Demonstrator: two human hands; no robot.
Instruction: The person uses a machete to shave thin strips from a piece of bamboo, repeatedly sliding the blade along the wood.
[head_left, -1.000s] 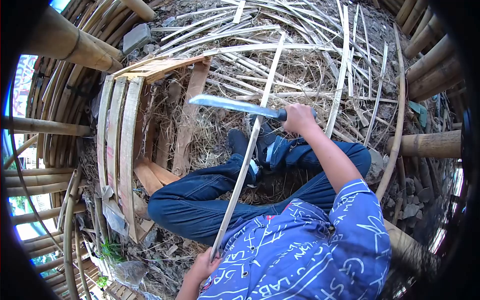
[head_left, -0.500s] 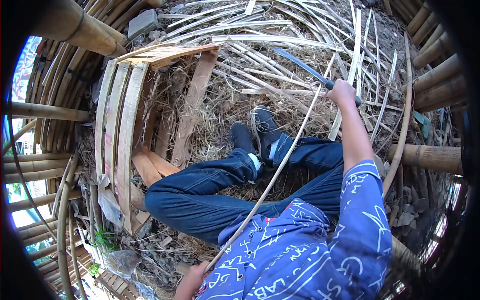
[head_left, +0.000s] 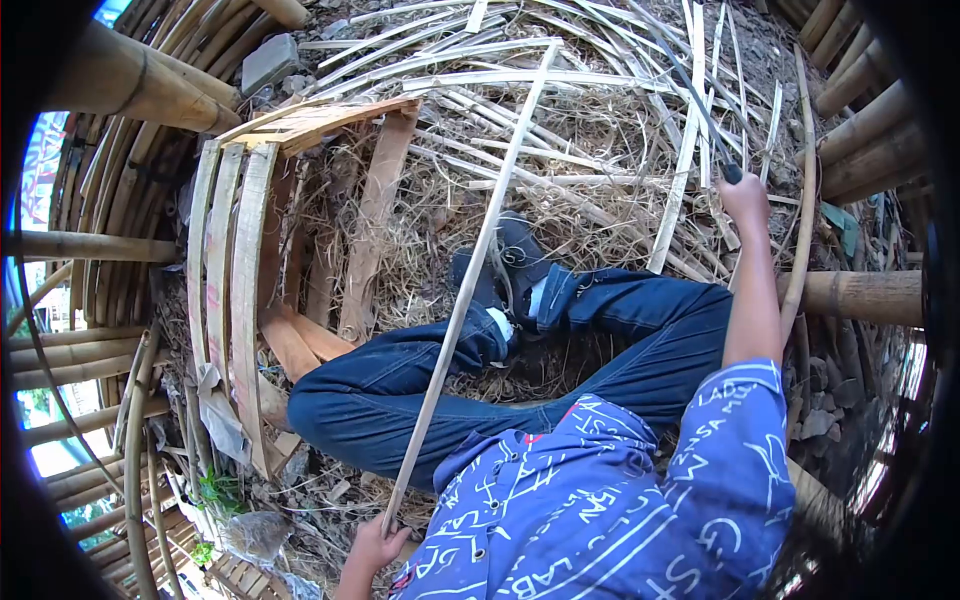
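Observation:
In my left hand (head_left: 374,548), at the bottom of the view, the lower end of a long pale bamboo strip (head_left: 470,285) is gripped. The strip slants up across my legs, its far end above my shoes. My right hand (head_left: 745,205), out to the right, is closed around the dark handle of a machete (head_left: 697,95). Its long thin blade points up and to the left, over the strips on the ground. Blade and held strip are apart.
A slatted wooden crate (head_left: 250,290) stands left of my legs. Many split bamboo strips (head_left: 560,78) and curly shavings (head_left: 430,220) cover the ground ahead. Thick bamboo poles (head_left: 860,297) line both sides. A grey block (head_left: 270,65) lies at the upper left.
My right hand has moved right with the machete, whose blade has swung away from the strip and upward. The strip in my left hand has tilted more upright, its far end moving left.

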